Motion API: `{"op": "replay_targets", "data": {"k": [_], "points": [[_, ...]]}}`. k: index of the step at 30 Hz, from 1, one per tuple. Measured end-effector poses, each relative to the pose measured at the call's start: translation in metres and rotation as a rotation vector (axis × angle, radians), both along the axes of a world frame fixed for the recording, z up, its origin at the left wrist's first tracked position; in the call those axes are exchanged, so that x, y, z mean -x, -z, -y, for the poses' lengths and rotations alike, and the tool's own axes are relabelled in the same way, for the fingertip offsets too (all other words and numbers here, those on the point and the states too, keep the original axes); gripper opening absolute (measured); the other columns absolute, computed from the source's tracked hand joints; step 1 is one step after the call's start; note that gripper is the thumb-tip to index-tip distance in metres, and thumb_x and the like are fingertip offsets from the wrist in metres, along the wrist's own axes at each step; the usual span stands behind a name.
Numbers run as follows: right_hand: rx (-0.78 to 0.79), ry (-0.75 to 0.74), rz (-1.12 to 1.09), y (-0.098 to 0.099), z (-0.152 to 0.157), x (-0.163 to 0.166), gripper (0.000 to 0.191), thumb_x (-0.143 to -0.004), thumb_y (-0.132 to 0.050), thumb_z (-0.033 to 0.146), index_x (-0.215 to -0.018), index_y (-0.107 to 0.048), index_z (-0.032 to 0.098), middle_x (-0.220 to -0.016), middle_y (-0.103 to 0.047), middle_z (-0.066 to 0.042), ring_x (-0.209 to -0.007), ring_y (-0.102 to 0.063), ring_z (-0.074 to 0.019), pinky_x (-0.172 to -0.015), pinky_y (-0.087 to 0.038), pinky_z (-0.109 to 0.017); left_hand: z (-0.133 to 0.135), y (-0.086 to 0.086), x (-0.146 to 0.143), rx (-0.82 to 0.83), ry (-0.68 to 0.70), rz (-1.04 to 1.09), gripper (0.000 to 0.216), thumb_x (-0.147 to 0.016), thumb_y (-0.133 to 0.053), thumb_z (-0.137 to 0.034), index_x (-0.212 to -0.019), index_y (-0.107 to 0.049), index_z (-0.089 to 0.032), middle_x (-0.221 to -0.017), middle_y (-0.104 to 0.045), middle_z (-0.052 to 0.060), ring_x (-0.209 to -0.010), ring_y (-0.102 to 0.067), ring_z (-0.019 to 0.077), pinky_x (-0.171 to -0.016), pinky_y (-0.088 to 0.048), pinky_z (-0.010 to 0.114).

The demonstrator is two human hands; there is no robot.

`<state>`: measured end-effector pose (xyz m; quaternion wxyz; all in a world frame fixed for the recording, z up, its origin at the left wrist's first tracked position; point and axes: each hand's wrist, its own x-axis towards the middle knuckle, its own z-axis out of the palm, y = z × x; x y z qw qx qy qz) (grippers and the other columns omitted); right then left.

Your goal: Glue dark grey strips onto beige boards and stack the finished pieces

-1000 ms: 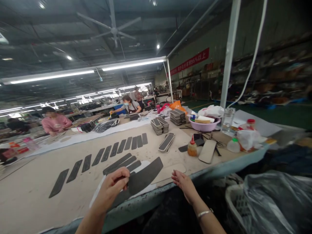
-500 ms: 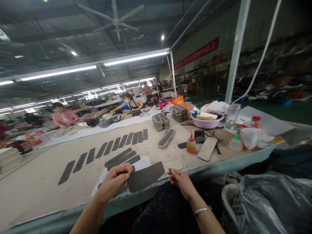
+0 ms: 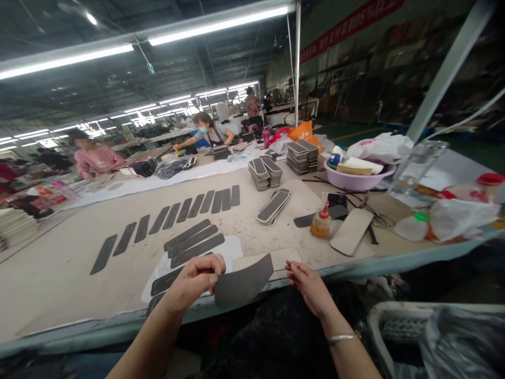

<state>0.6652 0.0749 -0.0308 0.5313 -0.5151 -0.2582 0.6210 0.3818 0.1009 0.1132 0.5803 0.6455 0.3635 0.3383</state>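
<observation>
My left hand [image 3: 199,281] pinches the left end of a thin dark grey sheet piece [image 3: 244,281], which is bent and held up over the table's front edge. Partly behind it lies a long beige rounded piece [image 3: 282,258]. My right hand [image 3: 306,284] is to the right of the sheet, apart from it, fingers loosely curled with no object visible in them. Left of my left hand, several dark strips [image 3: 193,247] rest on and around a white sheet [image 3: 232,247]. Further back, more dark strips [image 3: 185,209] lie in a slanting row.
Stacks of light-edged dark pieces [image 3: 262,173] stand mid-table. At right are a glue bottle [image 3: 321,225], a beige panel [image 3: 352,231], scissors [image 3: 379,218], a purple basin [image 3: 357,180] and a glass [image 3: 418,171]. A basket [image 3: 379,331] stands below. Co-workers sit across the table.
My view has tilted lower and closer. The grey sheet in my left hand has bent more and uncovers more of the beige piece. My right hand remains apart from it.
</observation>
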Motion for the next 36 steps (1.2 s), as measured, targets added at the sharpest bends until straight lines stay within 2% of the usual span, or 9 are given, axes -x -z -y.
{"op": "replay_targets", "data": {"k": [4,8,12,14,17,22,26,31,36], "points": [[0.033,-0.037,0.064,0.001,-0.007,-0.001,0.052,-0.066,-0.068,0.057,-0.102,-0.066,0.019,-0.105,-0.063,-0.008,-0.083,-0.058,-0.0165,-0.063,-0.046,-0.023,-0.014,0.010,-0.009,0.067,0.060,0.036,0.024,-0.070,-0.064,-0.034,-0.064,-0.054,-0.014,-0.068,-0.046,0.001,-0.056,-0.041,0.0094,-0.051,-0.034,0.022],[0.043,-0.098,0.131,-0.002,-0.015,0.002,0.049,-0.066,-0.070,0.054,-0.098,-0.067,0.017,-0.093,-0.064,-0.006,-0.073,-0.056,-0.0150,-0.055,-0.041,-0.022,-0.026,0.021,-0.007,0.086,0.080,0.053,0.024,-0.070,-0.064,-0.033,-0.063,-0.052,-0.014,-0.066,-0.044,0.000,-0.057,-0.042,0.0101,-0.052,-0.034,0.022],[0.032,-0.139,0.207,-0.003,-0.015,0.006,0.053,-0.062,-0.073,0.049,-0.102,-0.066,0.016,-0.076,-0.061,-0.001,-0.065,-0.053,-0.0134,-0.055,-0.039,-0.022,-0.034,0.032,0.003,0.091,0.076,0.052,0.018,-0.070,-0.060,-0.029,-0.063,-0.052,-0.014,-0.066,-0.044,0.000,-0.057,-0.042,0.0099,-0.053,-0.034,0.022],[0.035,-0.127,0.264,-0.002,-0.013,0.006,0.056,-0.062,-0.072,0.049,-0.106,-0.063,0.016,-0.071,-0.059,0.001,-0.062,-0.051,-0.0127,-0.054,-0.039,-0.023,-0.036,0.037,0.009,0.103,0.058,-0.020,0.013,-0.070,-0.057,-0.026,-0.065,-0.052,-0.015,-0.065,-0.045,-0.001,-0.057,-0.042,0.0096,-0.053,-0.034,0.022],[0.052,-0.073,0.394,0.004,-0.015,0.001,0.050,-0.066,-0.064,0.051,-0.103,-0.061,0.016,-0.066,-0.056,0.002,-0.058,-0.050,-0.0131,-0.052,-0.038,-0.024,-0.042,0.050,0.016,0.150,-0.013,-0.258,0.011,-0.070,-0.052,-0.026,-0.068,-0.054,-0.015,-0.056,-0.045,-0.003,-0.052,-0.040,0.0096,-0.051,-0.031,0.021],[0.152,0.021,0.731,0.013,-0.039,-0.025,0.026,-0.070,-0.062,0.041,-0.080,-0.060,0.017,-0.063,-0.059,-0.001,-0.062,-0.056,-0.0174,-0.055,-0.039,-0.027,-0.066,0.091,0.014,0.130,-0.161,-0.628,0.013,-0.068,-0.044,-0.023,-0.066,-0.055,-0.016,-0.047,-0.046,-0.004,-0.047,-0.043,0.0111,-0.049,-0.031,0.021],[0.235,-0.009,0.939,0.009,-0.059,-0.037,0.013,-0.075,-0.064,0.029,-0.079,-0.061,0.016,-0.066,-0.061,0.000,-0.067,-0.058,-0.0167,-0.067,-0.044,-0.029,-0.088,0.116,0.006,0.104,-0.163,-0.754,0.014,-0.068,-0.046,-0.021,-0.063,-0.059,-0.016,-0.049,-0.055,-0.001,-0.052,-0.051,0.0137,-0.051,-0.034,0.022],[0.302,-0.102,1.059,0.005,-0.070,-0.037,0.018,-0.087,-0.060,0.032,-0.084,-0.061,0.014,-0.077,-0.061,0.000,-0.071,-0.058,-0.0135,-0.073,-0.048,-0.032,-0.097,0.126,0.001,0.082,-0.110,-0.852,0.016,-0.069,-0.047,-0.019,-0.060,-0.060,-0.016,-0.051,-0.060,0.001,-0.055,-0.056,0.0153,-0.054,-0.035,0.023],[0.344,-0.139,1.092,0.011,-0.075,-0.035,0.024,-0.090,-0.056,0.037,-0.090,-0.060,0.013,-0.084,-0.061,-0.002,-0.071,-0.058,-0.0127,-0.068,-0.051,-0.030,-0.098,0.131,0.001,0.074,-0.054,-0.877,0.019,-0.070,-0.045,-0.016,-0.060,-0.061,-0.016,-0.052,-0.062,0.003,-0.055,-0.058,0.0156,-0.056,-0.038,0.023]]}}
